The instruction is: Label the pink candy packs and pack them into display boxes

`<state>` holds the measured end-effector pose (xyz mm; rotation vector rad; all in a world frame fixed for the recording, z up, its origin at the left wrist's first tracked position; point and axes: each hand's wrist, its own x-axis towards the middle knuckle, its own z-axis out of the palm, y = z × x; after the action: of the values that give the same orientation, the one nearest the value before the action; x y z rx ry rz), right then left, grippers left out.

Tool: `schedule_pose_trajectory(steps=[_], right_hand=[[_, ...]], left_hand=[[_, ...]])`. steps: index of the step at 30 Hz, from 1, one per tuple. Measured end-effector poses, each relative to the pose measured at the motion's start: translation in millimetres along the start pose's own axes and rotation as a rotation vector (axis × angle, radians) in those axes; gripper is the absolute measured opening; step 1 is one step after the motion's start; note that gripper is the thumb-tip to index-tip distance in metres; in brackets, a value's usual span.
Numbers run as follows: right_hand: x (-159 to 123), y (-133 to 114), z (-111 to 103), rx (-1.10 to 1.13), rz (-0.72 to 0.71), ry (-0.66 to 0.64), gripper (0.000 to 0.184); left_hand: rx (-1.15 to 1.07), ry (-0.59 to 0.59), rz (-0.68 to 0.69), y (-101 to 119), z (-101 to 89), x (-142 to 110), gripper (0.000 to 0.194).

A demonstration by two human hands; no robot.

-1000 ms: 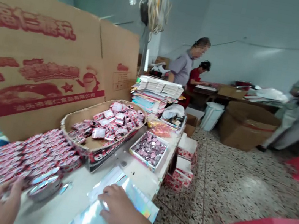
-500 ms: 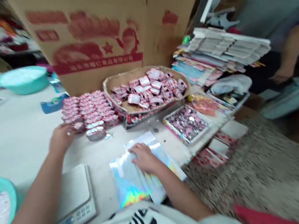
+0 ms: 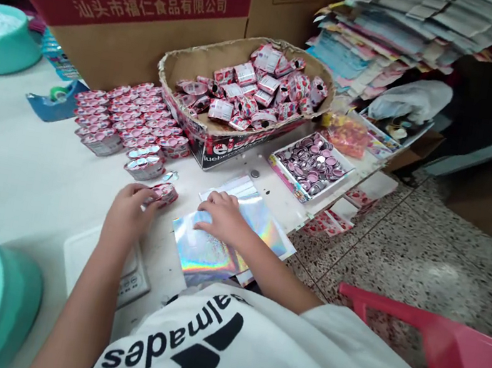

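My left hand (image 3: 129, 211) is closed around a small red-and-pink patterned oval tin (image 3: 167, 193), just above the white table. My right hand (image 3: 222, 217) rests on shiny holographic sheets (image 3: 195, 257), its thumb apart from the bent fingers. Beyond the left hand stand tight rows of similar oval tins (image 3: 136, 117), and two silver-topped ones (image 3: 145, 163) sit at their near end. A small scrap of silver foil (image 3: 170, 176) lies beside them. Behind, a cut-down cardboard box (image 3: 231, 134) holds a heap of loose patterned tins (image 3: 263, 88).
A shallow box of round metal pieces (image 3: 310, 167) lies near the table's right edge. A white scale (image 3: 133, 281) sits under my left forearm. Teal tubs of white pieces stand front left (image 3: 17, 296) and back left (image 3: 6, 59). A blue tape dispenser (image 3: 53, 102) and red chair (image 3: 456, 367) flank me.
My left hand has moved from the rows of tins toward me and right, with one tin in it. The right hand stays on the sheets. The view has tilted down.
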<state>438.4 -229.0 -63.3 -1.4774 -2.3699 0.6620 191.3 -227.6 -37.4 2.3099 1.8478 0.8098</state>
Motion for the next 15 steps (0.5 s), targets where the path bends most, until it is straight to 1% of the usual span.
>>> schedule_pose_trajectory(steps=[1, 3, 4, 5, 6, 8, 10, 11, 13, 15], right_hand=[[0, 0, 0, 0.007, -0.005, 0.014, 0.041], [-2, 1, 0, 0.036, -0.017, 0.026, 0.040], [-3, 1, 0, 0.052, -0.022, 0.023, 0.039], [-3, 2, 0, 0.068, -0.026, 0.017, 0.038], [-4, 3, 0, 0.081, -0.032, 0.013, 0.038], [-6, 5, 0, 0.090, -0.036, 0.009, 0.039], [-6, 7, 1, 0.082, -0.030, 0.006, 0.040], [-7, 8, 2, 0.073, -0.026, 0.006, 0.039], [-7, 10, 6, 0.059, -0.011, 0.009, 0.036], [-6, 12, 11, 0.066, -0.001, 0.026, 0.034]], left_hand=[[0.024, 0.018, 0.023, 3, 3.7, -2, 0.023], [0.083, 0.099, 0.076, 14, 6.2, -9, 0.021], [0.091, 0.117, 0.102, 21, 6.6, -13, 0.021], [0.081, 0.102, 0.120, 30, 7.4, -18, 0.021], [0.060, 0.056, 0.123, 38, 9.5, -24, 0.022], [0.035, -0.080, 0.081, 52, 17.8, -34, 0.031], [0.050, -0.213, 0.005, 57, 29.6, -42, 0.040], [0.060, -0.257, -0.019, 56, 35.6, -44, 0.042], [0.059, -0.305, -0.011, 50, 45.4, -47, 0.042], [0.052, -0.298, 0.024, 42, 51.4, -47, 0.042]])
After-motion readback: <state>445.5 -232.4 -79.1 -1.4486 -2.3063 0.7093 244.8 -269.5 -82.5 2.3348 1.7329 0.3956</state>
